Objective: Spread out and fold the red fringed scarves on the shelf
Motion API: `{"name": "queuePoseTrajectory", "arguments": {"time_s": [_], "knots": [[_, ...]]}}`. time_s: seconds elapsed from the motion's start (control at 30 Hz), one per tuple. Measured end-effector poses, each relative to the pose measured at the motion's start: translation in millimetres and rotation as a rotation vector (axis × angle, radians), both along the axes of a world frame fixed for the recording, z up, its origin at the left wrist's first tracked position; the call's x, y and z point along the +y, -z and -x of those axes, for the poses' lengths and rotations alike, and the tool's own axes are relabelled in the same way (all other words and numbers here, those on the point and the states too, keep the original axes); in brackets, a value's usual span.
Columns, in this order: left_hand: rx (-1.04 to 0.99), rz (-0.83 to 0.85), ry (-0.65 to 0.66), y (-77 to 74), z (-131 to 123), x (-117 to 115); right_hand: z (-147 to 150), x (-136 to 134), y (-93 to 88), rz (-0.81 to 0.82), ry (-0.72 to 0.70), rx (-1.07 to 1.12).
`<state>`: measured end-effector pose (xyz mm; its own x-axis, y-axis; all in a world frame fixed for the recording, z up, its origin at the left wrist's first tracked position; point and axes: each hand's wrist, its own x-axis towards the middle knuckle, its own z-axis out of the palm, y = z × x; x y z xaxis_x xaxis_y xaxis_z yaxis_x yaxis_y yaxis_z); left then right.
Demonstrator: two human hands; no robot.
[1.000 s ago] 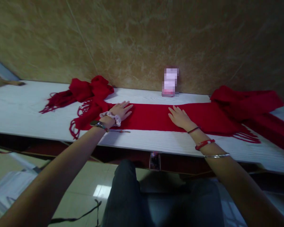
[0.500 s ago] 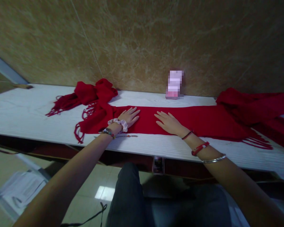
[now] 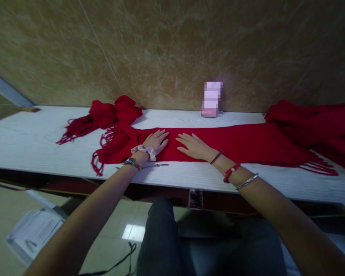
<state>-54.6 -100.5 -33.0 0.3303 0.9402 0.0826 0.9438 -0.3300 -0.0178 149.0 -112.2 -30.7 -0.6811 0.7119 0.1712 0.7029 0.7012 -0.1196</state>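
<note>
A long red scarf lies stretched flat across the white table, with fringe at both ends. My left hand rests flat on the scarf near its left part, fingers spread, a scrunchie and bracelets on the wrist. My right hand lies flat on the scarf just to the right of it, fingers stretched out, almost touching the left. Neither hand holds anything.
A bunched red scarf sits at the back left against the brown wall. More red cloth is piled at the right. A small blurred pink object stands by the wall. Below, papers and a black cord lie on the floor.
My right hand has slid left along the scarf, closing the gap to my left hand. The left hand has stayed almost in place.
</note>
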Motion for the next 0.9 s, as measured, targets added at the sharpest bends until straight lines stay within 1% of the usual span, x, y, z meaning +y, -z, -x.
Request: {"name": "queuePoseTrajectory", "arguments": {"time_s": [0.07, 0.13, 0.2, 0.3, 0.4, 0.5, 0.6, 0.73, 0.8, 0.9], "knots": [[0.016, -0.011, 0.037, -3.1, 4, -1, -1, 0, 2.5, 0.004, 0.003, 0.012], [0.065, -0.010, 0.100, -8.9, 14, -1, -3, 0, 3.7, -0.001, 0.004, 0.026], [0.126, 0.006, 0.186, -15.9, 32, -3, -5, 0, 3.7, -0.001, 0.007, 0.038], [0.191, 0.037, 0.321, -24.6, 69, -9, -5, 0, 2.8, 0.005, 0.011, 0.045], [0.226, 0.005, 0.346, -30.2, 104, -20, -5, 0, 2.7, 0.013, 0.016, 0.049], [0.296, 0.011, 0.343, -35.1, 126, -30, -5, 0, 3.7, 0.020, 0.017, 0.057], [0.377, 0.027, 0.295, -39.1, 133, -33, -6, 0, 5.0, 0.024, 0.019, 0.062], [0.432, -0.018, 0.187, -45.3, 127, -27, -7, 0, 5.5, 0.024, 0.019, 0.069], [0.448, -0.031, 0.194, -52.1, 122, -26, -7, 0, 5.2, 0.027, 0.017, 0.072], [0.460, -0.057, 0.244, -62.6, 120, -28, -7, 1, 4.9, 0.030, 0.018, 0.074]]}}
